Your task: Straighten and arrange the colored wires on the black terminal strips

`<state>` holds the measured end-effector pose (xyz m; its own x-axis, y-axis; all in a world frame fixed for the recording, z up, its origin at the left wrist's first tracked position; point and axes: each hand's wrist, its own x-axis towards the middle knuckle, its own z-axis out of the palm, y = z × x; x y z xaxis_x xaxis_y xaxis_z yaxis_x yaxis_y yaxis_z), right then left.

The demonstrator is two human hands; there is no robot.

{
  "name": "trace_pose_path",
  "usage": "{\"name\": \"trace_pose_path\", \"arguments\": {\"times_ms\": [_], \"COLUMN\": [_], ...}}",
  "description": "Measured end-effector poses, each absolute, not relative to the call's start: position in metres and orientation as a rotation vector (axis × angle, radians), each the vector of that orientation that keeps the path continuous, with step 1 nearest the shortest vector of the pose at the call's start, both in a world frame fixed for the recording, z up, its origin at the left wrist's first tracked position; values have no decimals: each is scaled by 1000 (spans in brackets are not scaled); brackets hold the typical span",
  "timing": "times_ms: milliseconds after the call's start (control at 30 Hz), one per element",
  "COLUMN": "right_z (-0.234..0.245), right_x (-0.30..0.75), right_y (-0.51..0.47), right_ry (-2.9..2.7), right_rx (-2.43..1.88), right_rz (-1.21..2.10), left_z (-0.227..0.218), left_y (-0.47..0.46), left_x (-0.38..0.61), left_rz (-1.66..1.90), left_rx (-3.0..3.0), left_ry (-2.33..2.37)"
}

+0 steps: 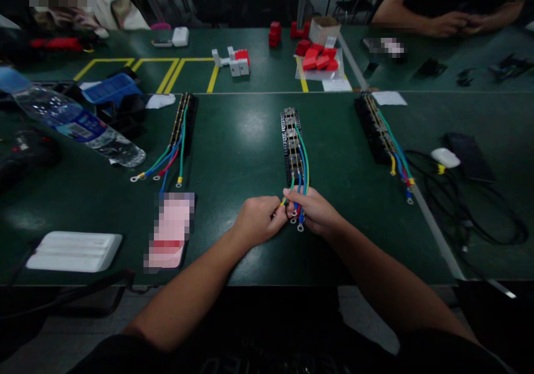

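Observation:
A black terminal strip lies lengthwise in the middle of the green table. Several coloured wires run from it toward me, ending in ring lugs. My right hand is closed round the wire ends near the lugs. My left hand is closed beside it, pinching the yellow-tipped wire end where the two hands meet.
Two more wired terminal strips lie to the left and right. A water bottle lies far left, a white case near the front edge, black cables at right. Red blocks sit at the back. Another person's hands rest at top right.

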<state>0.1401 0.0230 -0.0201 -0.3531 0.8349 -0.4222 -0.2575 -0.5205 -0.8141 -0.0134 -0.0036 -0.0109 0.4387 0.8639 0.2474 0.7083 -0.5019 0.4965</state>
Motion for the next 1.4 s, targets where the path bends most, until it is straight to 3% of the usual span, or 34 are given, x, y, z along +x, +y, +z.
{"name": "trace_pose_path", "arguments": {"times_ms": [1400], "right_z": [-18], "right_x": [140], "right_y": [22], "right_ry": [-808], "right_rx": [-1137], "right_rz": [1935], "left_z": [-11], "left_y": [-4], "left_x": [-13], "left_rz": [765], "left_rx": [2351], "left_ry": [1324]}}
